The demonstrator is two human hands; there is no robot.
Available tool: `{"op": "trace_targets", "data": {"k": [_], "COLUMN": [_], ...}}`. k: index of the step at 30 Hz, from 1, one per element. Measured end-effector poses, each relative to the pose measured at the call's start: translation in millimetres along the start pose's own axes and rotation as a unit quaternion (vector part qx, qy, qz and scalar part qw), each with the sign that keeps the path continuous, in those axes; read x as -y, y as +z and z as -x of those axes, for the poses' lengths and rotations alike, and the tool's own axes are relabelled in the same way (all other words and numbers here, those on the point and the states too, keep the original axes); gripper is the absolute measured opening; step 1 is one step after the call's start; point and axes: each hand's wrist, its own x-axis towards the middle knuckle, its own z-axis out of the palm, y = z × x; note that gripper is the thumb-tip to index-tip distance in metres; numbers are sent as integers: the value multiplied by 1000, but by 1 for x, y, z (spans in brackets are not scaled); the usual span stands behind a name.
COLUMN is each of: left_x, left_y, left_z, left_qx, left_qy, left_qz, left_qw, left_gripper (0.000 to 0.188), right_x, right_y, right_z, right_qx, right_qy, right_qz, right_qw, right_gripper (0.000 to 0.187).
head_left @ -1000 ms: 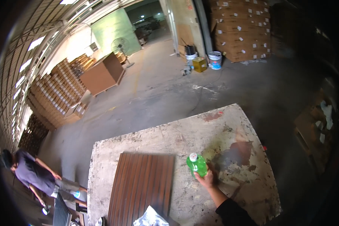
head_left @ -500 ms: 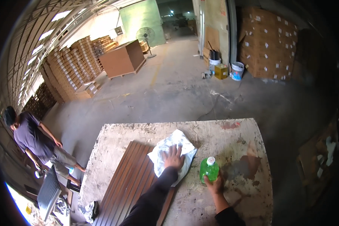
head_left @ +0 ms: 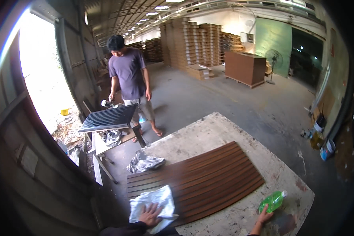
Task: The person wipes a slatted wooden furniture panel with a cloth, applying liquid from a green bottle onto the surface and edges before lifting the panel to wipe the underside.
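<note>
My left hand (head_left: 150, 214) lies flat with its fingers spread on a white cloth (head_left: 164, 196), pressing it onto the left end of a brown slatted panel (head_left: 208, 177). The panel lies on a worn, paint-stained tabletop (head_left: 202, 135). At the table's right side, my right hand (head_left: 265, 216) is wrapped round the lower part of a clear plastic bottle (head_left: 274, 200) of green liquid with a white cap. It appears tilted to the right, its base hidden by my hand.
A crumpled grey-white rag (head_left: 145, 162) lies beside the panel's left end. Beyond the table, a person (head_left: 129, 74) stands with a tool in one hand at a dark slatted panel (head_left: 108, 118) on a stand. A large brown box (head_left: 244, 67), stacked cartons (head_left: 200, 41) and buckets (head_left: 327, 149) stand farther off.
The view has swung to the left. My left hand and the white cloth have moved from the panel's far end to the end near the rag. My right hand still grips the bottle.
</note>
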Motion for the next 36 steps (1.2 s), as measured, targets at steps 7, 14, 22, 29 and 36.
{"op": "trace_targets", "data": {"k": [7, 14, 22, 29, 36], "left_x": [55, 91, 130, 13, -165], "left_y": [10, 45, 40, 12, -3], "left_z": [3, 31, 59, 3, -185], "left_qx": [-162, -230, -187, -82, -45], "left_qy": [-327, -357, -182, 224, 207], "left_qz": [127, 229, 515, -203, -25], "left_qw": [922, 876, 817, 950, 977], "left_gripper": [68, 56, 51, 46, 65], "right_x": [-22, 135, 111, 110, 128], "right_y": [-4, 6, 29, 83, 73], "right_z": [67, 143, 68, 39, 46], "right_qx": [-252, 62, 107, 203, 212], "right_qy": [-53, -189, -244, -160, -153], "right_qz": [1, -130, -19, 70, 208], "right_qw": [966, 971, 964, 963, 943], "right_gripper": [78, 61, 62, 71, 72]}}
